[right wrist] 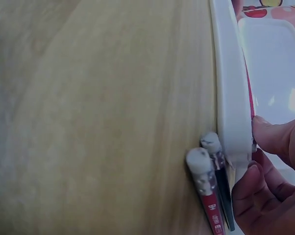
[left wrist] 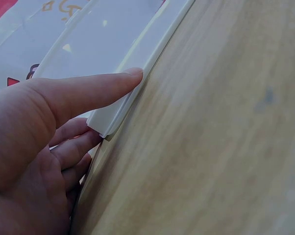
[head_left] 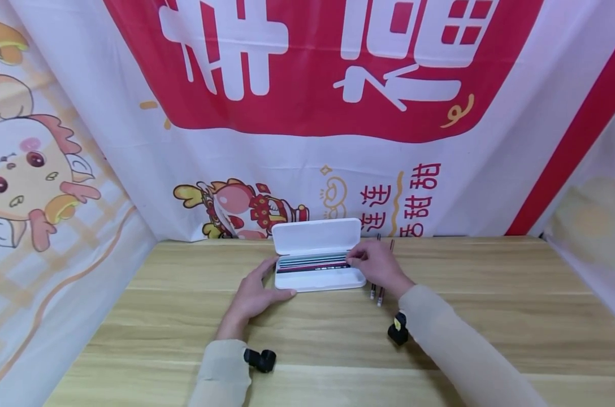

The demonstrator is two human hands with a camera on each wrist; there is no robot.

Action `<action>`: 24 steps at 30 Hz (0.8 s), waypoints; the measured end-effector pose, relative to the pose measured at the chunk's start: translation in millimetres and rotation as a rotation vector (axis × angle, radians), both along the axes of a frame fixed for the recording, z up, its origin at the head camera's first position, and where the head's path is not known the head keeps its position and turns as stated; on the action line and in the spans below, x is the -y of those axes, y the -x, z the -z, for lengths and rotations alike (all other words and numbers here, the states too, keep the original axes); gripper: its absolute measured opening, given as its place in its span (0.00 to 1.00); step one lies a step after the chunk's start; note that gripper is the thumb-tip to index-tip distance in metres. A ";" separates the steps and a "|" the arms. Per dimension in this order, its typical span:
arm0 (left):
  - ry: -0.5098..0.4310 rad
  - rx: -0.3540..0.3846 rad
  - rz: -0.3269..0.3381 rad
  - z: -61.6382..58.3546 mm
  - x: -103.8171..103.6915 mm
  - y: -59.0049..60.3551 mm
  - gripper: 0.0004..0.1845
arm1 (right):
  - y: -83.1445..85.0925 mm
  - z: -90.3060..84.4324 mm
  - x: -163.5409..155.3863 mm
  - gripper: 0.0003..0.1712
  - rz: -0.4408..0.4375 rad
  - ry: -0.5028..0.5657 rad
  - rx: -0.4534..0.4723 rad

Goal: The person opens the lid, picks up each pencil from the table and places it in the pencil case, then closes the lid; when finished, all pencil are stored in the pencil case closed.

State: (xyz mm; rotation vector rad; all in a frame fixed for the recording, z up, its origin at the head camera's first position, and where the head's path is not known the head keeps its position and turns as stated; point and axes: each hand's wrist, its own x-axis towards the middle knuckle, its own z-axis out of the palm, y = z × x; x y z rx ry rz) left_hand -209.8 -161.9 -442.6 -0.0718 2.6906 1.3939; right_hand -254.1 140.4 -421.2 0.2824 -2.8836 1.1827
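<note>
A white pencil case (head_left: 320, 282) lies on the table with its lid (head_left: 316, 237) raised at the back. Several pencils (head_left: 307, 266), dark, red and teal, lie side by side in it. My left hand (head_left: 254, 294) holds the case's left end, its thumb along the front edge and its fingers round the side, as the left wrist view shows on the case corner (left wrist: 106, 117). At the case's right end my right hand (head_left: 379, 264) pinches the end of a pencil (right wrist: 250, 90) between thumb and forefinger. The pencil's tip end is hidden in the right wrist view.
Just right of the case, two eraser-topped pencils (head_left: 380, 299) lie on the wooden table (head_left: 328, 339), partly under my right hand. A printed cloth (head_left: 307, 181) hangs behind the table's back edge.
</note>
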 end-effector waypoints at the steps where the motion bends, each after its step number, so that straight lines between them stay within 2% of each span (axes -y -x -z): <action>1: 0.001 -0.001 0.000 -0.2 -0.2 0.0 0.51 | -0.1 0.5 0.5 0.05 0.002 -0.002 0.006; 16: 0.006 0.004 -0.001 -0.7 0.5 1.1 0.52 | 3.9 3.5 3.8 0.05 0.004 -0.053 0.019; 24: 0.003 0.009 0.000 -0.9 0.1 0.0 0.52 | -0.4 -6.4 -4.9 0.06 0.007 0.022 0.026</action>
